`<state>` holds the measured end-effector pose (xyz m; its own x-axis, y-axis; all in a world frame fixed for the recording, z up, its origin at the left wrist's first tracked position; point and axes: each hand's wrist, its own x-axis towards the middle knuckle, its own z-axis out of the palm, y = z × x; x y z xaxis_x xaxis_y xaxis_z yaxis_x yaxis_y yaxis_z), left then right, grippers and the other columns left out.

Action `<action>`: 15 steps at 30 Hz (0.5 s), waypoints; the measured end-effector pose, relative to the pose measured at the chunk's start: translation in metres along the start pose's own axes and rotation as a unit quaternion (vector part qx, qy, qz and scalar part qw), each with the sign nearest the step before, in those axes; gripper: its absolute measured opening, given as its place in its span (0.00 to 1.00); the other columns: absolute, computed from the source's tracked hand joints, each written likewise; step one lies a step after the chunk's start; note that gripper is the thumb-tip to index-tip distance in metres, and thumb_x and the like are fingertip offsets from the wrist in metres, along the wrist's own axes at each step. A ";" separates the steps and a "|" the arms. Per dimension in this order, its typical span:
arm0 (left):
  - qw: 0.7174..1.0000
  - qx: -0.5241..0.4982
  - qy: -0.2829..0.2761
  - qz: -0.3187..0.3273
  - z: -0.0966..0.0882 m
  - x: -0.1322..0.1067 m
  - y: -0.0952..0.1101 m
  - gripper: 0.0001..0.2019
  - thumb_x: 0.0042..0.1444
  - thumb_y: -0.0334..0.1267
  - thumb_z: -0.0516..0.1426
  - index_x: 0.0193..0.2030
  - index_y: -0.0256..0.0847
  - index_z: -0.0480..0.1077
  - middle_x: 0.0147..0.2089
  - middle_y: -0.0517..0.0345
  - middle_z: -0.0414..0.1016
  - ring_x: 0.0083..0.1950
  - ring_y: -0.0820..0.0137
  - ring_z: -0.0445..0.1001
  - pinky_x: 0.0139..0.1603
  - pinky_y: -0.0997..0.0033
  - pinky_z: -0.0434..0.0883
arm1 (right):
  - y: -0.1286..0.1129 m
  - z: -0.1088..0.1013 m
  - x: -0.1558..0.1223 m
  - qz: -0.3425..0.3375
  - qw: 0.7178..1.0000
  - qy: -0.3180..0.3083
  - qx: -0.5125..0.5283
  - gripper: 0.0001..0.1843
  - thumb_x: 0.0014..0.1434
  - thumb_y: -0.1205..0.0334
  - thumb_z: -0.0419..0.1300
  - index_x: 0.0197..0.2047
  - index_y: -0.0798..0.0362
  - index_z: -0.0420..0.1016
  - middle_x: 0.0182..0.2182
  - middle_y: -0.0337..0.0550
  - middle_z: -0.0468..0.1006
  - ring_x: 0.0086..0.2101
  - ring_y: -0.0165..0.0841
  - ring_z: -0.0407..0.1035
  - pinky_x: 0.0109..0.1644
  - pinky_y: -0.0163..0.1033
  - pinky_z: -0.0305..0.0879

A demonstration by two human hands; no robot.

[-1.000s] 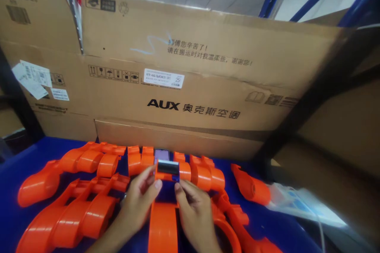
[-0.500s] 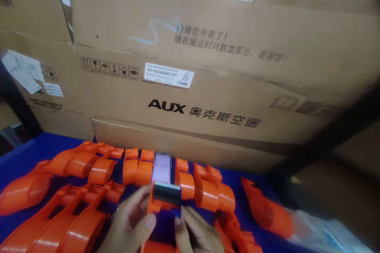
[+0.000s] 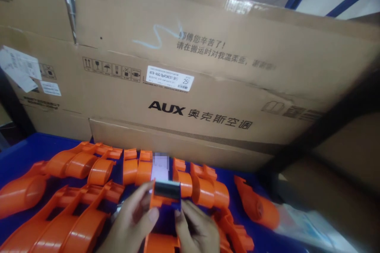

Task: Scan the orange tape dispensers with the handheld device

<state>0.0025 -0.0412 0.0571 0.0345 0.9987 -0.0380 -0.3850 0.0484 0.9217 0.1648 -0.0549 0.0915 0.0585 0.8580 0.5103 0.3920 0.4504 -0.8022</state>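
Note:
Low in the middle of the head view, an orange tape dispenser with a dark plate and a serrated top edge is held between my two hands. My left hand grips its left side, with the thumb against the orange frame. My right hand pinches its blue right side between thumb and fingers. Just below the hands lies another orange dispenser, partly cut off by the frame. A pale, phone-like rectangle stands behind the held dispenser, its top blurred out.
Several orange dispensers lie in rows on the blue surface, left and right. One more dispenser lies at the right, near clear plastic wrapping. A big cardboard box walls off the back. A dark post slants at right.
The view has shifted slightly, so the box and right-hand dispensers appear moved left. Both hands keep their hold on the tape dispenser, nearly unmoved.

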 end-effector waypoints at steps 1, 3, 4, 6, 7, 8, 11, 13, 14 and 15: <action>1.000 0.015 0.014 -0.016 -0.005 0.002 -0.002 0.26 0.46 0.43 0.69 0.53 0.46 0.76 0.58 0.51 0.77 0.63 0.50 0.70 0.61 0.58 0.69 | 0.001 0.001 -0.001 0.007 1.000 -0.001 0.001 0.15 0.63 0.54 0.57 0.35 0.52 0.83 0.26 0.44 0.79 0.26 0.35 0.73 0.31 0.32 0.69; 0.998 0.038 0.042 -0.039 -0.010 0.004 -0.003 0.25 0.45 0.42 0.70 0.52 0.46 0.77 0.60 0.53 0.75 0.66 0.50 0.66 0.63 0.58 0.67 | 0.005 0.002 -0.002 0.022 1.000 -0.005 -0.002 0.15 0.62 0.54 0.58 0.34 0.52 0.82 0.24 0.42 0.77 0.25 0.33 0.71 0.29 0.31 0.68; 0.997 0.040 0.049 -0.042 -0.009 0.003 -0.001 0.25 0.45 0.42 0.69 0.52 0.47 0.77 0.60 0.53 0.75 0.67 0.50 0.64 0.65 0.58 0.65 | 0.006 0.002 -0.003 0.029 1.000 -0.010 -0.004 0.14 0.62 0.54 0.58 0.34 0.53 0.81 0.22 0.40 0.76 0.23 0.32 0.70 0.27 0.30 0.67; 0.998 0.022 0.040 -0.031 -0.005 0.000 0.005 0.23 0.47 0.43 0.68 0.52 0.46 0.77 0.60 0.54 0.74 0.69 0.51 0.61 0.66 0.58 0.63 | 0.009 0.000 -0.004 0.041 0.999 -0.022 -0.007 0.14 0.63 0.54 0.58 0.34 0.53 0.79 0.20 0.38 0.73 0.21 0.30 0.67 0.24 0.29 0.64; 1.000 0.008 0.021 -0.021 -0.001 -0.001 0.009 0.22 0.49 0.43 0.67 0.53 0.47 0.77 0.61 0.54 0.74 0.70 0.51 0.60 0.66 0.58 0.63 | 0.009 -0.001 -0.004 0.047 0.999 -0.027 -0.007 0.13 0.63 0.55 0.57 0.34 0.53 0.79 0.20 0.38 0.73 0.21 0.30 0.67 0.24 0.29 0.63; 1.000 -0.002 0.001 -0.010 0.002 -0.002 0.013 0.21 0.51 0.43 0.66 0.53 0.47 0.77 0.61 0.55 0.74 0.70 0.52 0.59 0.66 0.58 0.63 | 0.009 -0.002 -0.005 0.052 0.998 -0.028 -0.008 0.13 0.62 0.56 0.57 0.34 0.54 0.78 0.21 0.38 0.73 0.21 0.30 0.67 0.24 0.29 0.64; 0.999 -0.005 -0.047 0.004 0.004 0.004 0.019 0.15 0.52 0.44 0.65 0.47 0.47 0.80 0.58 0.54 0.76 0.69 0.52 0.61 0.66 0.60 0.64 | 0.005 -0.006 -0.004 0.067 0.998 -0.019 -0.007 0.10 0.61 0.58 0.58 0.35 0.54 0.77 0.23 0.39 0.75 0.24 0.31 0.69 0.28 0.30 0.66; 0.997 -0.014 -0.071 0.005 0.000 0.013 0.018 0.13 0.49 0.46 0.66 0.41 0.46 0.82 0.54 0.53 0.79 0.67 0.49 0.64 0.64 0.59 0.66 | 0.003 -0.007 -0.004 0.072 0.997 -0.013 -0.008 0.09 0.60 0.59 0.59 0.35 0.54 0.77 0.23 0.38 0.74 0.24 0.30 0.68 0.27 0.30 0.65; 0.997 -0.014 -0.079 0.003 -0.002 0.017 0.016 0.13 0.48 0.46 0.67 0.40 0.45 0.82 0.53 0.52 0.79 0.66 0.48 0.64 0.64 0.58 0.66 | 0.002 -0.007 -0.003 0.074 0.997 -0.010 -0.010 0.08 0.59 0.59 0.59 0.34 0.54 0.76 0.22 0.37 0.73 0.23 0.30 0.67 0.27 0.30 0.64; 0.997 -0.006 -0.081 0.000 -0.004 0.019 0.014 0.13 0.47 0.45 0.67 0.40 0.46 0.82 0.53 0.53 0.79 0.66 0.48 0.64 0.65 0.58 0.65 | 0.002 -0.007 -0.003 0.076 0.997 -0.008 -0.013 0.08 0.59 0.59 0.59 0.33 0.54 0.76 0.22 0.37 0.72 0.23 0.30 0.66 0.26 0.30 0.63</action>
<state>-0.0059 -0.0219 0.0682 0.1830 0.9828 0.0259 -0.3959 0.0495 0.9170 0.1718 -0.0580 0.0901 0.1052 0.9197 0.3782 0.4029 0.3083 -0.8618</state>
